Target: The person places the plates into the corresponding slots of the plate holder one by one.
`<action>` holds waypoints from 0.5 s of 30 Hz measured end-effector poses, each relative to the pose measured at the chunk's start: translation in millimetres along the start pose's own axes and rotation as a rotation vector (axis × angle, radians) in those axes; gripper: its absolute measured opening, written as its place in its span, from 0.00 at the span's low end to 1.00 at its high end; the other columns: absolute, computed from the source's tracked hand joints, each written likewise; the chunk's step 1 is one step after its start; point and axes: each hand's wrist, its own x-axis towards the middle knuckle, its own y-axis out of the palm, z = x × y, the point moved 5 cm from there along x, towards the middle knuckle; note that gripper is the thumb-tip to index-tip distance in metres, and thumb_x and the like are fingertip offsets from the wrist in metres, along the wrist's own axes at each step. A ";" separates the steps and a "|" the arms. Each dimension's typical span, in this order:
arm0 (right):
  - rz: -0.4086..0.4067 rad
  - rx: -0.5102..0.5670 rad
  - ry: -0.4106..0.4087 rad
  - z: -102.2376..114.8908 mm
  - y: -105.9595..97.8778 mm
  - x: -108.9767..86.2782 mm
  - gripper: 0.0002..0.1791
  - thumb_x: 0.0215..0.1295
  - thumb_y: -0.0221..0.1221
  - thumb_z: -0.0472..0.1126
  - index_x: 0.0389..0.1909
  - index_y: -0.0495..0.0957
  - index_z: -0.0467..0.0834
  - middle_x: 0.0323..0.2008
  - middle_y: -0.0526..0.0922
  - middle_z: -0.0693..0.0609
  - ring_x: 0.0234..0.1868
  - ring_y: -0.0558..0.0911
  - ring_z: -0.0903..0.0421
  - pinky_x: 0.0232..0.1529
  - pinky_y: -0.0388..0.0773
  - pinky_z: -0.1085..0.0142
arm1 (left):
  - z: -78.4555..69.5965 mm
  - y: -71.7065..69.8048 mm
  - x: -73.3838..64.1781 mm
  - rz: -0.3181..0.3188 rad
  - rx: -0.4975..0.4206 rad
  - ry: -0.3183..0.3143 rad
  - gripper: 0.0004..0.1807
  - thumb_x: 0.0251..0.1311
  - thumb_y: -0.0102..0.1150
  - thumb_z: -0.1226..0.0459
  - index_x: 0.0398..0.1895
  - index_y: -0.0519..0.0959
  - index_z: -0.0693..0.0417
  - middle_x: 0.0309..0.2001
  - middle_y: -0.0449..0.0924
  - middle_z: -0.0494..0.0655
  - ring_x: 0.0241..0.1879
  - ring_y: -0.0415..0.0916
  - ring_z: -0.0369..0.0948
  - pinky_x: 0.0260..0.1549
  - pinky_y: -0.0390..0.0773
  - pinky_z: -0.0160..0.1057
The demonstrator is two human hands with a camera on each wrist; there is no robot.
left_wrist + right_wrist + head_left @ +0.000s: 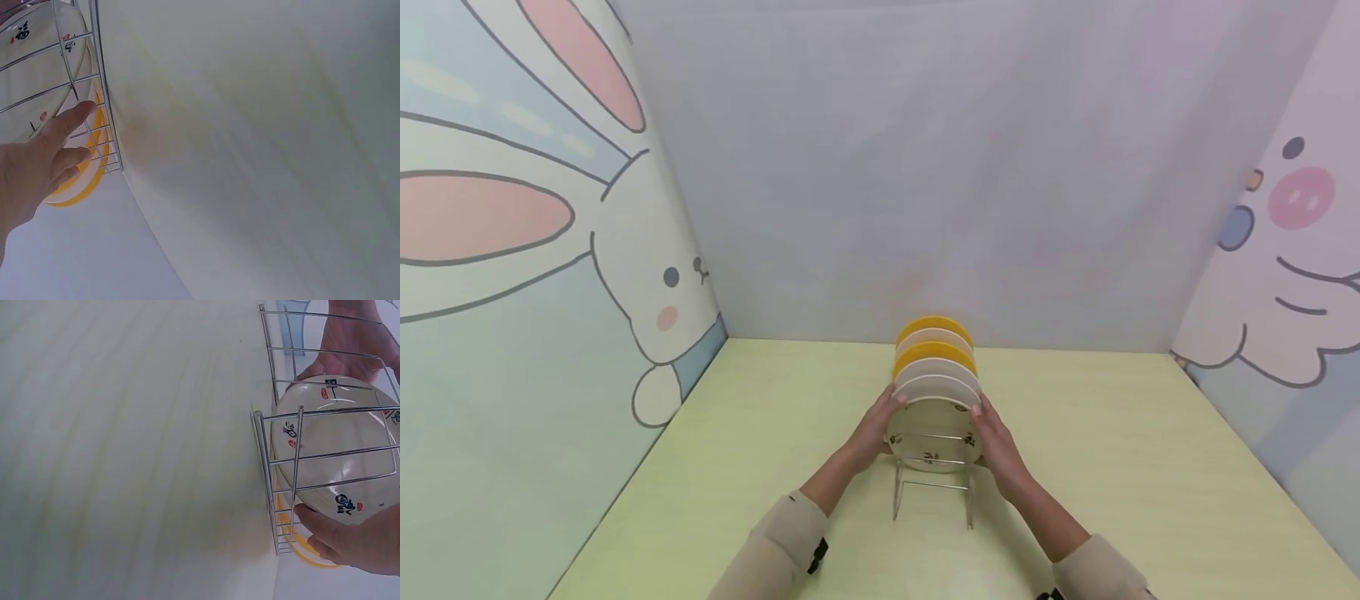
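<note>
A white plate (934, 435) printed with small dark and red motifs stands on edge at the front of a wire dish rack (934, 485). My left hand (872, 425) holds its left rim, thumb toward the front. On the opposite rim, my right hand (1000, 446) grips the same plate. Seen from the left wrist, the left hand (37, 162) has its fingers beside the rack's wires. The right wrist view shows the right hand (356, 540) at the plate's (334, 447) edge, partly hidden by the frame border.
Behind the held plate, white plates (937, 387) and yellow plates (934, 348) stand in a row in the rack. The pale table (1097, 433) meets a grey back wall (925, 167). Side panels with a cartoon rabbit (655, 292) and a cartoon pig (1292, 250) border it.
</note>
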 end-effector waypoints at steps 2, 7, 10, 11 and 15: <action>0.005 -0.006 -0.004 0.2 -3.5 1.5 0.34 0.73 0.36 0.55 0.73 0.40 0.45 0.70 0.44 0.38 0.67 0.47 0.35 0.53 0.60 0.36 | -0.2 1.7 1.5 -0.004 0.000 0.006 0.39 0.66 0.39 0.46 0.74 0.42 0.51 0.64 0.55 0.65 0.57 0.62 0.61 0.42 0.72 0.61; 0.015 -0.016 0.008 -0.8 -8.8 5.2 0.36 0.73 0.36 0.57 0.73 0.39 0.44 0.70 0.44 0.37 0.66 0.50 0.34 0.51 0.62 0.37 | 0.1 2.4 2.5 -0.024 0.013 0.006 0.41 0.66 0.39 0.43 0.73 0.42 0.53 0.67 0.51 0.65 0.59 0.60 0.64 0.43 0.70 0.62; 0.027 -0.030 0.021 -3.9 -9.2 4.5 0.36 0.73 0.36 0.57 0.73 0.39 0.44 0.71 0.43 0.38 0.66 0.50 0.34 0.53 0.61 0.37 | 3.5 2.6 -0.5 -0.031 0.006 -0.016 0.41 0.65 0.39 0.42 0.73 0.42 0.52 0.67 0.50 0.64 0.60 0.57 0.65 0.45 0.69 0.62; 0.030 -0.032 0.023 -4.9 -9.3 4.2 0.36 0.73 0.36 0.57 0.73 0.39 0.44 0.71 0.43 0.38 0.66 0.50 0.34 0.53 0.60 0.36 | 3.8 3.1 -1.8 -0.029 0.004 -0.017 0.41 0.65 0.39 0.42 0.73 0.42 0.53 0.67 0.50 0.65 0.61 0.56 0.65 0.45 0.69 0.63; 0.050 -0.012 0.013 -5.2 -9.9 3.3 0.36 0.73 0.36 0.56 0.73 0.39 0.42 0.71 0.42 0.38 0.67 0.49 0.35 0.54 0.59 0.37 | 2.1 3.2 -4.8 -0.032 0.025 -0.021 0.41 0.66 0.38 0.43 0.73 0.42 0.55 0.68 0.48 0.66 0.62 0.53 0.67 0.45 0.66 0.66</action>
